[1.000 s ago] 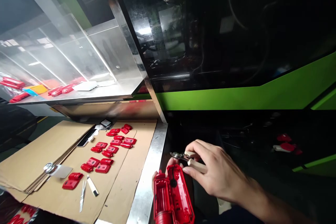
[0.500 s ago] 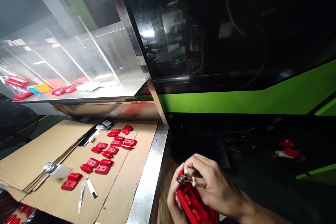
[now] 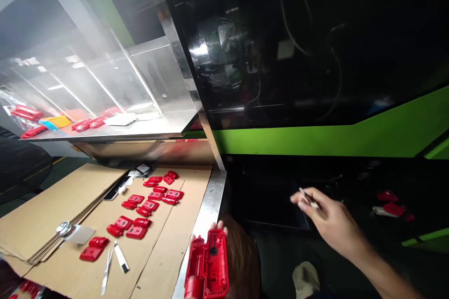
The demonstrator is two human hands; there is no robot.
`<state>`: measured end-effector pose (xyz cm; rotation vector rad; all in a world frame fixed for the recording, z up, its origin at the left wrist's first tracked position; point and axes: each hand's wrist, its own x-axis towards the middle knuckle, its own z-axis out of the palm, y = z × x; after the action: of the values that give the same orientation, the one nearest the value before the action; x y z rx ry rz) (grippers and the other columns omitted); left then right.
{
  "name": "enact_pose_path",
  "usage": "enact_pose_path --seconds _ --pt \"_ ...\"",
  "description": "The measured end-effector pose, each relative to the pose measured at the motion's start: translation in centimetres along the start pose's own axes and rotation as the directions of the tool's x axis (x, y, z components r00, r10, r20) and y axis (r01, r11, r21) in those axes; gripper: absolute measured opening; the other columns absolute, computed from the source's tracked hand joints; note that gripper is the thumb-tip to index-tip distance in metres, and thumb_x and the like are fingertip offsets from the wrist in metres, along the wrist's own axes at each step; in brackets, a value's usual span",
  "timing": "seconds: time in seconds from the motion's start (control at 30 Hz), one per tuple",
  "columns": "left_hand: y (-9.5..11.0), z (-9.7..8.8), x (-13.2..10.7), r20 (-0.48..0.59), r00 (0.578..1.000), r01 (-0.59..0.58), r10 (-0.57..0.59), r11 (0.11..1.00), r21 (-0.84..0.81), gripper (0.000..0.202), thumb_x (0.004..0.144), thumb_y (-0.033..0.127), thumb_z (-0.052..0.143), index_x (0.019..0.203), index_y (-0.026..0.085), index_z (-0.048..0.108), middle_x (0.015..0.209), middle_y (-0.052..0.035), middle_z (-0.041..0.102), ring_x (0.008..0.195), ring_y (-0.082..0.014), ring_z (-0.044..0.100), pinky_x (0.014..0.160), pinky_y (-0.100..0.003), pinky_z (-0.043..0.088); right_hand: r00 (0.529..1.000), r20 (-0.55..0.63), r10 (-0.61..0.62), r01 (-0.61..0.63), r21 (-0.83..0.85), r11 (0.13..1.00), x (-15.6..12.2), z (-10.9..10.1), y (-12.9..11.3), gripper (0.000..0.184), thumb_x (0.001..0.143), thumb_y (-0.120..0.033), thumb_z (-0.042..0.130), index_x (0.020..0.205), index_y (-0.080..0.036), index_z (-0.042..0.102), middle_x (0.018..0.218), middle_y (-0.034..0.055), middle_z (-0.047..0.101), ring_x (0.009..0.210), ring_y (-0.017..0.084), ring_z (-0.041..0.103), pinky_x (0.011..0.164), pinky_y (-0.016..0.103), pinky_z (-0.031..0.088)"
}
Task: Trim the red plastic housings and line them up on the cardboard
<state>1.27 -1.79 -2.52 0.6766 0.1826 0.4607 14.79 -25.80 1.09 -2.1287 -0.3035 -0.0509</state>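
Observation:
Near the table's front right corner, my left hand supports an opened-out red plastic housing. Its hollow inside faces up, and most of the hand is hidden beneath it. My right hand is well off to the right, closed around small nippers with pale handles; they are partly blurred and covered by the fingers. Finished-looking red plastic parts lie in groups on the cardboard to the left. Tweezers and a white-handled knife rest at the cardboard's near side.
A metal shelf above the table carries red parts and a yellow piece. Beside stacked cardboard sheets lies a round metal object. A black and green machine stands behind. My shoe shows below.
My right hand has moved away to the right with the nippers, off the red housing. The housing has moved left in my left hand, its hollow side now turned up.

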Motion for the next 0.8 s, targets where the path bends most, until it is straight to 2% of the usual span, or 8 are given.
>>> enact_pose_path --seconds 0.07,0.13,0.23,0.3,0.37,0.53,0.67,0.8 --pt "-0.1 0.2 0.4 0.052 0.999 0.008 -0.006 0.999 -0.032 0.040 0.098 0.034 0.049 0.137 0.038 0.056 0.142 -0.0002 0.060 0.139 -0.0245 0.047 0.122 -0.047 0.033 0.986 -0.162 -0.032 0.005 -0.162 0.987 1.7 0.6 2.0 0.023 0.093 -0.039 0.046 0.101 -0.023 0.061 0.124 0.0114 0.064 0.102 0.027 0.065 0.086 0.039 0.051" --pt "-0.3 0.6 0.6 0.131 0.991 0.038 -0.028 0.996 -0.079 0.041 0.096 0.041 0.052 0.136 0.034 0.059 0.141 -0.0050 0.061 0.134 -0.0268 0.053 0.119 -0.043 0.037 0.981 -0.191 -0.033 -0.011 -0.226 0.974 2.5 1.1 3.3 0.022 0.090 -0.038 0.047 0.097 -0.023 0.061 0.119 0.0116 0.066 0.096 0.028 0.067 0.080 0.040 0.051" --pt "-0.3 1.1 0.7 0.227 0.973 0.094 -0.048 0.976 -0.196 0.064 0.084 0.062 0.062 0.139 0.028 0.057 0.147 -0.0129 0.055 0.140 -0.0349 0.044 0.123 -0.051 0.025 0.992 -0.124 0.002 -0.032 -0.238 0.971 2.0 1.5 4.3 0.018 0.091 -0.041 0.051 0.091 -0.026 0.061 0.088 0.0042 0.070 0.079 0.024 0.067 0.068 0.036 0.050" --pt "-0.2 1.4 0.8 0.286 0.957 0.129 -0.049 0.955 -0.268 0.078 0.079 0.071 0.061 0.142 0.026 0.053 0.151 -0.0154 0.049 0.144 -0.0375 0.037 0.124 -0.053 0.017 0.998 -0.062 0.014 -0.028 -0.242 0.970 1.3 1.6 4.6 0.018 0.092 -0.043 0.053 0.089 -0.027 0.062 0.083 0.0009 0.069 0.075 0.022 0.066 0.066 0.034 0.049" --pt "0.0 1.7 0.8 0.362 0.932 0.151 -0.027 0.935 -0.320 0.087 0.078 0.076 0.056 0.146 0.023 0.048 0.152 -0.0197 0.046 0.144 -0.0389 0.036 0.124 -0.051 0.021 0.999 0.017 0.030 -0.025 -0.238 0.971 0.7 1.6 4.9 0.020 0.093 -0.045 0.053 0.089 -0.028 0.062 0.080 -0.0006 0.069 0.072 0.021 0.066 0.064 0.032 0.049" --pt "0.6 2.2 0.9 0.434 0.901 0.202 -0.015 0.899 -0.388 0.102 0.075 0.088 0.040 0.152 0.021 0.029 0.156 -0.0229 0.037 0.147 -0.0375 0.031 0.123 -0.042 0.028 0.988 0.133 0.080 -0.042 -0.269 0.962 0.3 1.9 5.8 0.032 0.090 -0.059 0.055 0.091 -0.028 0.065 0.084 0.0003 0.070 0.075 0.022 0.067 0.065 0.032 0.052" --pt "0.6 2.7 1.0 0.449 0.893 0.165 0.037 0.901 -0.402 0.106 0.071 0.091 0.039 0.151 0.022 0.033 0.152 -0.0215 0.045 0.142 -0.0348 0.042 0.120 -0.041 0.034 0.989 0.073 0.127 -0.101 -0.282 0.954 0.5 1.8 6.9 0.048 0.082 -0.073 0.056 0.096 -0.028 0.067 0.095 0.0029 0.073 0.085 0.027 0.069 0.070 0.036 0.053" --pt "0.2 2.7 1.2 0.460 0.887 0.192 0.033 0.881 -0.433 0.109 0.067 0.094 0.037 0.152 0.025 0.030 0.151 -0.0188 0.048 0.140 -0.0332 0.046 0.119 -0.039 0.036 0.970 0.119 0.214 -0.171 -0.294 0.941 0.8 1.2 7.6 0.058 0.076 -0.082 0.057 0.101 -0.031 0.067 0.102 0.0011 0.073 0.092 0.028 0.069 0.073 0.037 0.054"
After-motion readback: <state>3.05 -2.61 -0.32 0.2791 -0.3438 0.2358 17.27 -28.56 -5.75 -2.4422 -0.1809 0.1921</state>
